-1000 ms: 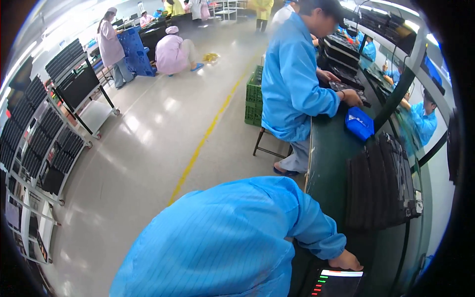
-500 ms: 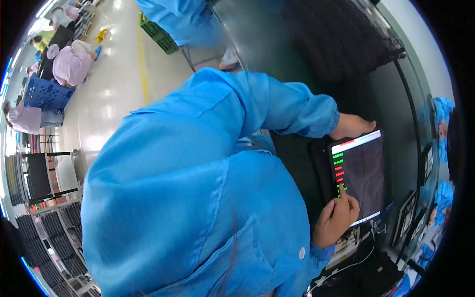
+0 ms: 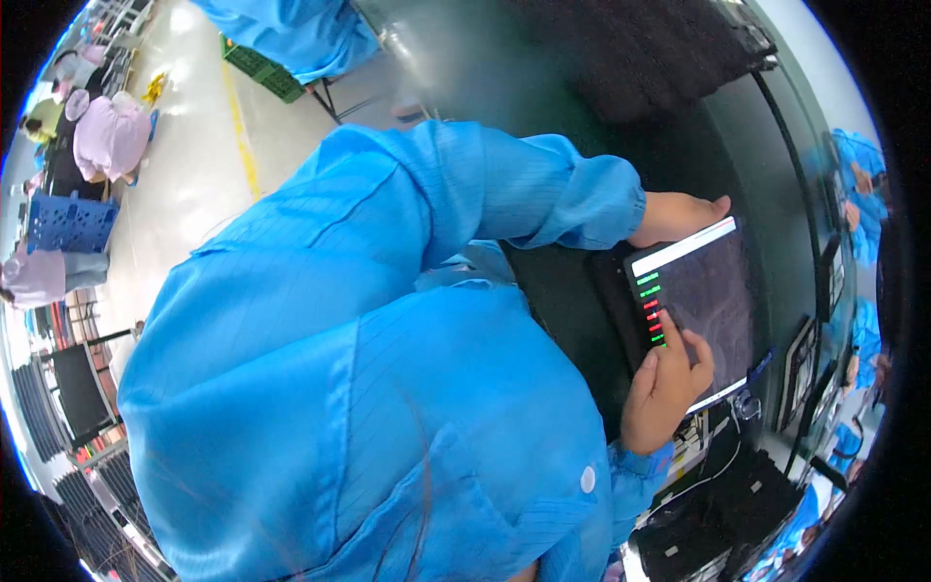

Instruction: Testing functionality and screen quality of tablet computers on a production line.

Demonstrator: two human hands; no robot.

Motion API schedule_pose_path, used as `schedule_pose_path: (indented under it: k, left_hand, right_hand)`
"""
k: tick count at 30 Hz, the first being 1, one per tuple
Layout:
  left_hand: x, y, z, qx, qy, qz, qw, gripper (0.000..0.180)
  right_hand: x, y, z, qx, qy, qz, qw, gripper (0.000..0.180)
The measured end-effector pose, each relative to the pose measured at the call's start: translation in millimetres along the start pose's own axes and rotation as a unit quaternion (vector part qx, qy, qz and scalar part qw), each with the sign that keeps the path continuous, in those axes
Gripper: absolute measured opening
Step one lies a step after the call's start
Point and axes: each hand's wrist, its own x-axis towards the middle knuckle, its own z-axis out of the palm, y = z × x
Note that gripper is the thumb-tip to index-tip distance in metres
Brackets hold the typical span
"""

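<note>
A dark tablet point(image 3: 713, 301) with a white bar along its upper edge and rows of green and red marks is at the right of the view. My left hand point(image 3: 679, 215) is closed on its upper edge, the thumb sticking out and the other fingers mostly hidden. My right hand point(image 3: 667, 393) is over the lower left of the screen. Its index finger is stretched out at the coloured marks, with the thumb and other fingers apart and loosely bent. Whether the fingertip touches the glass I cannot tell. A black panel edge point(image 3: 613, 291) shows beside the tablet.
The tablet is over a dark green worktable point(image 3: 572, 301). Black material point(image 3: 630, 58) covers its far end. A white cable point(image 3: 713, 475) runs below the tablet near black items point(image 3: 752, 495). A co-worker's blue sleeve point(image 3: 291, 34) and a green crate point(image 3: 267, 70) are at the top left.
The view has shifted, so the tablet and both hands appear slightly higher. My right index finger has moved up the rows, from the lower green marks to the red ones.
</note>
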Motion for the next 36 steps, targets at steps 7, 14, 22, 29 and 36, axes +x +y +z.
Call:
schedule_pose_path:
  k: [7,14,22,29,36]
  left_hand:
    - [-8,-2,-6,-0.085,-0.054,0.035,0.994,0.057]
    - [-4,-5,-18,-0.108,-0.060,-0.019,0.992,0.059]
    - [-11,1,-22,-0.112,-0.016,-0.027,0.993,0.058]
    - [-7,-3,-19,-0.103,0.003,-0.041,0.994,0.056]
    - [-8,-6,-22,-0.108,-0.084,0.019,0.990,0.061]
  right_hand:
    - [73,47,-14,-0.013,0.137,0.032,0.990,0.025]
    - [137,75,-3,0.151,0.145,0.077,0.975,0.024]
    - [134,69,5,0.259,0.162,0.090,0.948,0.028]
    - [137,80,11,0.262,0.170,0.110,0.944,0.033]
    - [130,78,22,0.221,0.250,-0.010,0.943,0.023]
